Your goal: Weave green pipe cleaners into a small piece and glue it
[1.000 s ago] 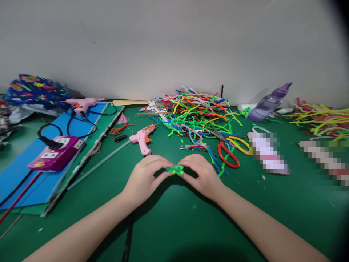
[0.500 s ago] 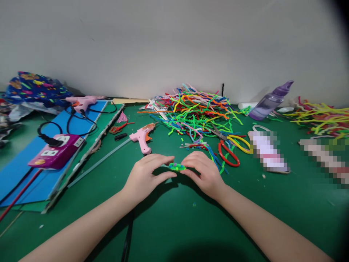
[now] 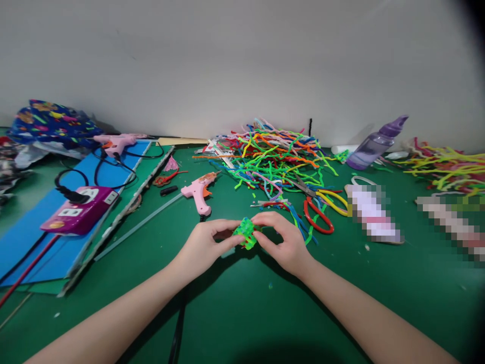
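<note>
Between my two hands is a small bright green fuzzy piece [image 3: 246, 233] with blue and red bits, seemingly made of pipe cleaners. My left hand [image 3: 206, 245] pinches its left side between thumb and fingers. On the right, my right hand [image 3: 284, 242] grips the opposite edge the same way. The piece is held just above the green table [image 3: 265, 313]. Behind my left hand lies a pink glue gun [image 3: 197, 194] with a long translucent glue stick [image 3: 140, 226] in its back end. Scissors [image 3: 318, 215] with one red and one yellow handle rest beyond my right hand.
A heap of coloured pipe cleaners [image 3: 276, 151] lies against the wall, with more pipe cleaners [image 3: 450, 164] at far right. A purple bottle [image 3: 375, 146] leans there. At left are a purple power strip [image 3: 81, 212], a blue board [image 3: 41, 253] and another pink glue gun [image 3: 115, 143].
The green piece has turned from nearly edge-on so that more of its coloured face shows. My fingers have shifted slightly around it; the other things stay where they were.
</note>
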`<state>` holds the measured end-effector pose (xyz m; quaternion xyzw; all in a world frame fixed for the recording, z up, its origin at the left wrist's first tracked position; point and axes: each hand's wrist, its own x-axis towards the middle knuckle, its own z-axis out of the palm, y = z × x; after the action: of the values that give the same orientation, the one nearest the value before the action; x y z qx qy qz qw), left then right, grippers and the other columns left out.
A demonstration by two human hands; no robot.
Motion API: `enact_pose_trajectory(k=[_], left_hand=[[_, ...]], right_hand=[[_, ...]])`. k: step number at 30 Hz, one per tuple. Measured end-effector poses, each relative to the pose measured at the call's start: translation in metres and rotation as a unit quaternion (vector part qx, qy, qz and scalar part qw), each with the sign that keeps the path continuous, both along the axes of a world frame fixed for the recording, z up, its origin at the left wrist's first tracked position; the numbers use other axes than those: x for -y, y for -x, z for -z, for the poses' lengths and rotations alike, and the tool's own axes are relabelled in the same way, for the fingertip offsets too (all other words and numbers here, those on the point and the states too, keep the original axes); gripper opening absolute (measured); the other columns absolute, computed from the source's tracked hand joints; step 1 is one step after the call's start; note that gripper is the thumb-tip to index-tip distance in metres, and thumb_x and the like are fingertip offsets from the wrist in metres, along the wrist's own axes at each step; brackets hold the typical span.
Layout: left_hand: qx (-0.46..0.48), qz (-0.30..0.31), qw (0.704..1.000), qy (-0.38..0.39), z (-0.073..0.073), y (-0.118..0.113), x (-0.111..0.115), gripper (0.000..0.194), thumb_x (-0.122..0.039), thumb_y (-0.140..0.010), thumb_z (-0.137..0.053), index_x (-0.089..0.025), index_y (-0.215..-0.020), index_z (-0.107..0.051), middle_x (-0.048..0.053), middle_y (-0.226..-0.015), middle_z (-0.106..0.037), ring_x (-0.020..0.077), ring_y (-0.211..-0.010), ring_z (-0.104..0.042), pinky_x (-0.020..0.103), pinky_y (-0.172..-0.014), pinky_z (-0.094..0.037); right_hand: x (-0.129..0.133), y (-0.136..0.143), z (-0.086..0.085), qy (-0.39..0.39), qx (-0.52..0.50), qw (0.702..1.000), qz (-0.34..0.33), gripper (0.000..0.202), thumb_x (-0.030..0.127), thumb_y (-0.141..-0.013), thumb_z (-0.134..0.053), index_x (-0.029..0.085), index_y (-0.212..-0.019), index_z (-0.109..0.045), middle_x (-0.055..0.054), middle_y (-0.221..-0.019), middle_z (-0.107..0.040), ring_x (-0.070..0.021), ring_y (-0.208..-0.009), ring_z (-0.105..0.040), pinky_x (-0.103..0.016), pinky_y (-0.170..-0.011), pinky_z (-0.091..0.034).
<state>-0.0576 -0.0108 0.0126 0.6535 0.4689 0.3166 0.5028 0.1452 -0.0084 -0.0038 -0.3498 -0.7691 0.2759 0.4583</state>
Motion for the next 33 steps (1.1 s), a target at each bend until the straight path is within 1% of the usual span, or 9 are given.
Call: enact_pose_trajectory(k=[3, 5, 9, 13, 16, 21, 25, 28, 33], left_hand=[[-0.010, -0.009, 1.000, -0.014, 0.001, -0.001, 0.001, 0.029, -0.034, -0.078, -0.064, -0.020, -0.103, -0.068, 0.001, -0.092, -0.071, 0.0148, -0.080, -0.067, 0.023, -0.074, -0.053], [-0.005, -0.021, 1.000, 0.016, 0.001, -0.001, 0.001, 0.033, -0.036, -0.077, -0.064, -0.018, -0.106, -0.065, 0.002, -0.087, -0.070, 0.0147, -0.072, -0.067, 0.025, -0.067, -0.054], [0.045, -0.070, 0.995, 0.058, 0.001, -0.002, -0.001, 0.045, -0.032, -0.071, -0.070, -0.015, -0.110, -0.056, 0.004, -0.086, -0.070, 0.0133, -0.061, -0.065, 0.025, -0.056, -0.054], [0.059, -0.089, 0.994, 0.030, 0.004, 0.000, -0.004, 0.036, -0.028, -0.068, -0.073, -0.014, -0.097, -0.058, 0.005, -0.083, -0.070, 0.0152, -0.069, -0.066, 0.029, -0.066, -0.056], [0.035, -0.070, 0.997, 0.010, 0.007, 0.002, -0.005, 0.029, -0.029, -0.072, -0.069, -0.014, -0.096, -0.062, 0.006, -0.084, -0.070, 0.0174, -0.075, -0.067, 0.033, -0.073, -0.057], [-0.003, -0.073, 0.993, -0.098, 0.011, 0.004, -0.005, 0.024, -0.029, -0.076, -0.065, -0.018, -0.098, -0.069, 0.006, -0.095, -0.066, 0.0164, -0.083, -0.065, 0.031, -0.075, -0.055], [-0.010, -0.077, 0.994, -0.071, 0.012, 0.003, -0.006, 0.028, -0.030, -0.078, -0.063, -0.017, -0.102, -0.066, 0.005, -0.088, -0.067, 0.0159, -0.079, -0.065, 0.031, -0.074, -0.055], [-0.016, -0.078, 0.996, -0.049, 0.011, 0.003, -0.006, 0.026, -0.031, -0.079, -0.062, -0.015, -0.099, -0.065, 0.006, -0.088, -0.069, 0.0167, -0.079, -0.065, 0.032, -0.076, -0.055], [-0.055, -0.058, 0.992, -0.097, 0.010, 0.003, -0.004, 0.016, -0.027, -0.081, -0.059, -0.018, -0.091, -0.068, 0.005, -0.093, -0.069, 0.0166, -0.085, -0.064, 0.030, -0.078, -0.053]], right_hand=[[-0.002, 0.000, 0.000, -0.023, 0.007, 1.000, -0.002, 0.017, 0.015, -0.084, -0.057, 0.021, -0.099, -0.062, -0.005, -0.099, -0.065, -0.0153, -0.096, -0.061, -0.032, -0.088, -0.048], [-0.003, -0.001, 0.000, -0.016, 0.009, 1.000, 0.001, 0.014, 0.016, -0.084, -0.058, 0.021, -0.096, -0.063, -0.005, -0.096, -0.066, -0.0154, -0.092, -0.061, -0.032, -0.085, -0.049], [0.000, 0.001, 0.002, 0.054, -0.011, 0.998, 0.010, 0.010, 0.023, -0.079, -0.064, 0.020, -0.089, -0.062, -0.004, -0.088, -0.066, -0.0153, -0.081, -0.064, -0.031, -0.076, -0.053], [0.003, 0.003, 0.004, 0.149, -0.034, 0.988, 0.034, 0.014, 0.028, -0.078, -0.066, 0.020, -0.089, -0.063, -0.003, -0.081, -0.069, -0.0153, -0.073, -0.068, -0.029, -0.071, -0.057], [0.002, 0.002, 0.005, 0.163, -0.022, 0.985, 0.049, 0.015, 0.027, -0.080, -0.064, 0.021, -0.093, -0.066, -0.003, -0.083, -0.072, -0.0160, -0.074, -0.069, -0.030, -0.072, -0.058], [-0.002, -0.001, 0.005, 0.071, 0.046, 0.996, 0.034, 0.017, 0.022, -0.082, -0.062, 0.024, -0.097, -0.069, -0.002, -0.094, -0.072, -0.0171, -0.085, -0.068, -0.032, -0.080, -0.055], [-0.002, -0.002, 0.006, -0.013, 0.077, 0.997, 0.022, 0.018, 0.020, -0.084, -0.061, 0.021, -0.100, -0.069, -0.003, -0.095, -0.073, -0.0160, -0.086, -0.068, -0.029, -0.081, -0.055], [-0.003, -0.003, 0.008, -0.045, 0.103, 0.994, 0.002, 0.018, 0.021, -0.085, -0.060, 0.020, -0.100, -0.070, -0.004, -0.093, -0.074, -0.0163, -0.085, -0.069, -0.028, -0.079, -0.055], [-0.003, -0.003, 0.012, -0.067, 0.144, 0.987, -0.033, 0.018, 0.023, -0.087, -0.056, 0.022, -0.101, -0.069, -0.002, -0.091, -0.074, -0.0167, -0.082, -0.070, -0.029, -0.075, -0.055]])
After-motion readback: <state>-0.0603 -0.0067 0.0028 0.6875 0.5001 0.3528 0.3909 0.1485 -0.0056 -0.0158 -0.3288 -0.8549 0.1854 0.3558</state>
